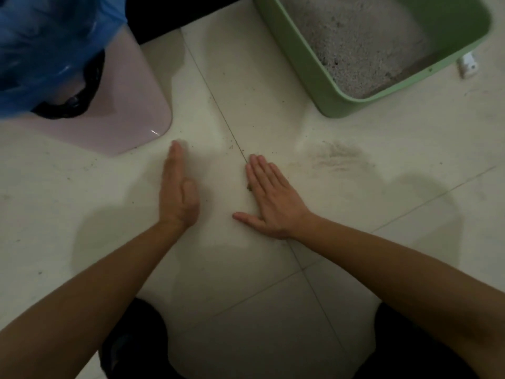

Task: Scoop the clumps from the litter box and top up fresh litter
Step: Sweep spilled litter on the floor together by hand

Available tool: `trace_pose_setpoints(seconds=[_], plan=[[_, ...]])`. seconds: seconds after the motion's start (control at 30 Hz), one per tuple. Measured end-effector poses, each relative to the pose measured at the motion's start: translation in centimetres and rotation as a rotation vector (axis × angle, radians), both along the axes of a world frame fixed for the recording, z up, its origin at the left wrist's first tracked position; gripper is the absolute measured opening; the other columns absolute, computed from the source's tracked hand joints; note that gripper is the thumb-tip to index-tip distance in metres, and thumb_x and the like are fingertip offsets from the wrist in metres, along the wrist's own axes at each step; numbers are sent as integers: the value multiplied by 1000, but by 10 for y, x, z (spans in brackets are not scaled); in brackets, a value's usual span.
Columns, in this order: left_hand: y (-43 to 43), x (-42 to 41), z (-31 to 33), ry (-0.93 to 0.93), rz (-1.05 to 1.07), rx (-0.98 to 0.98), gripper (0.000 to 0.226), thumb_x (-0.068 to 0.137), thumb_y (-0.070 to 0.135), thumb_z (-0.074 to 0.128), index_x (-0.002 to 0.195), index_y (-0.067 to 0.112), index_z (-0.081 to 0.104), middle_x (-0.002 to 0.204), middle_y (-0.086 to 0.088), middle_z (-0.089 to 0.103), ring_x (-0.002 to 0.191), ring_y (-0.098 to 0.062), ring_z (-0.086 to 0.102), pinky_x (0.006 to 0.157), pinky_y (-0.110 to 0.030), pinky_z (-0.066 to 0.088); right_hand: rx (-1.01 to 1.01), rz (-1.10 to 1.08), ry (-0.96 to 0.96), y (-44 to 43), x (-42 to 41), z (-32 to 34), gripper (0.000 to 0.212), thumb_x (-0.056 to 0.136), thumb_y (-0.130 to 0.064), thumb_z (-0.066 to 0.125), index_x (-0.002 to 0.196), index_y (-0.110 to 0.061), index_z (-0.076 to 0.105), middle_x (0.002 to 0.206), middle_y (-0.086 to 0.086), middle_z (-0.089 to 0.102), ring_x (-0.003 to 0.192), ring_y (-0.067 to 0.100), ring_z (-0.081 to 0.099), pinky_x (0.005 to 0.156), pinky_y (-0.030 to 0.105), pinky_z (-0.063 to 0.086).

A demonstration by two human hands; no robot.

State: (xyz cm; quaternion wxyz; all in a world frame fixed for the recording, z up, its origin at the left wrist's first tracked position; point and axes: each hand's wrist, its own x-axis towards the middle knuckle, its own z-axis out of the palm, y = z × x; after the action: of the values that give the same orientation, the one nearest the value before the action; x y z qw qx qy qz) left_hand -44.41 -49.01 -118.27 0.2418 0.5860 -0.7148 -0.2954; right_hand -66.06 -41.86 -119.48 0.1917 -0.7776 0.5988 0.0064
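Note:
A green litter box stands on the tiled floor at the upper right, with pale grey litter inside. My left hand stands on its edge on the floor, fingers straight, just below the pink bin. My right hand lies flat on the floor, palm down, fingers straight and thumb spread. A small dark crumb sits at the left edge of my right hand. A smear of spilled litter dust lies to the right of that hand. Both hands hold nothing.
A pink bin lined with a blue plastic bag stands at the upper left. A small white object lies beside the box at the right. Loose grains dot the floor along the tile joint. My dark-clothed knees show at the bottom.

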Motion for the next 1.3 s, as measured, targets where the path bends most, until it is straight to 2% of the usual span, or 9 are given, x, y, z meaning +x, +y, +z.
trace_pose_setpoints(seconds=[0.1, 0.27, 0.47, 0.57, 0.73, 0.87, 1.1, 1.17, 1.3], plan=[[-12, 29, -1, -71, 95, -40, 68, 86, 18, 27, 153, 6, 23, 159, -10, 26, 146, -21, 25, 120, -46, 21, -57, 106, -44, -46, -3, 3, 99, 93, -75, 21, 156, -5, -6, 164, 14, -12, 151, 24, -15, 124, 41, 1], [-14, 36, -12, -131, 146, 7, 68, 85, 17, 25, 152, 5, 25, 159, -11, 23, 148, -22, 20, 123, -37, 9, 30, 173, -6, -112, -8, 9, 97, 92, -78, 14, 157, -9, -5, 165, 9, -11, 152, 20, -13, 124, 40, 1], [-32, -9, -9, -81, -2, 28, 69, 86, 22, 23, 152, 0, 22, 159, -16, 20, 147, -17, 16, 121, -26, 4, -22, 421, -9, -56, -25, 0, 90, 96, -70, 19, 157, -7, 1, 165, 13, -4, 152, 24, -8, 124, 40, 3], [-54, -35, -10, -109, -188, 24, 72, 87, 29, 19, 151, -5, 21, 158, -20, 20, 148, -26, 16, 121, -24, 1, -18, 450, -49, -20, -33, 2, 87, 99, -66, 26, 157, -5, 7, 165, 13, 1, 153, 24, -4, 124, 40, 6], [-30, -68, -9, -157, -567, 9, 70, 88, 26, 22, 150, -8, 20, 157, -24, 19, 148, -30, 17, 122, -29, 2, -21, 129, -115, 14, -67, 17, 83, 101, -60, 33, 158, -6, 4, 165, 11, -3, 153, 18, -7, 125, 36, 4], [19, -70, -7, -55, -685, 56, 67, 90, 25, 25, 151, -2, 22, 159, -16, 22, 148, -20, 18, 122, -30, 9, 28, -46, 18, 32, -103, 13, 87, 100, -64, 27, 157, -7, -6, 165, 11, -12, 152, 19, -14, 125, 39, 5], [53, -57, 7, 255, -373, 147, 62, 89, 23, 32, 145, -2, 38, 150, -13, 40, 135, -19, 44, 111, -33, 37, 25, 96, 13, 25, -59, 7, 93, 97, -70, 23, 157, -5, -5, 164, 14, -12, 151, 22, -16, 124, 38, -2], [39, -46, 7, 237, -217, 69, 58, 88, 19, 33, 140, -5, 43, 141, -16, 47, 126, -18, 50, 105, -33, 43, -1, 145, -11, 18, -39, 4, 93, 96, -70, 24, 157, -5, -1, 165, 14, -8, 152, 23, -12, 124, 39, -1], [15, -20, 9, 51, 5, -33, 50, 86, 6, 40, 135, 0, 50, 116, -7, 52, 101, -6, 49, 92, -7, 36, -37, 149, -40, 11, -28, -1, 91, 95, -71, 29, 157, -7, 13, 165, 11, 8, 153, 27, 1, 124, 41, 6]])
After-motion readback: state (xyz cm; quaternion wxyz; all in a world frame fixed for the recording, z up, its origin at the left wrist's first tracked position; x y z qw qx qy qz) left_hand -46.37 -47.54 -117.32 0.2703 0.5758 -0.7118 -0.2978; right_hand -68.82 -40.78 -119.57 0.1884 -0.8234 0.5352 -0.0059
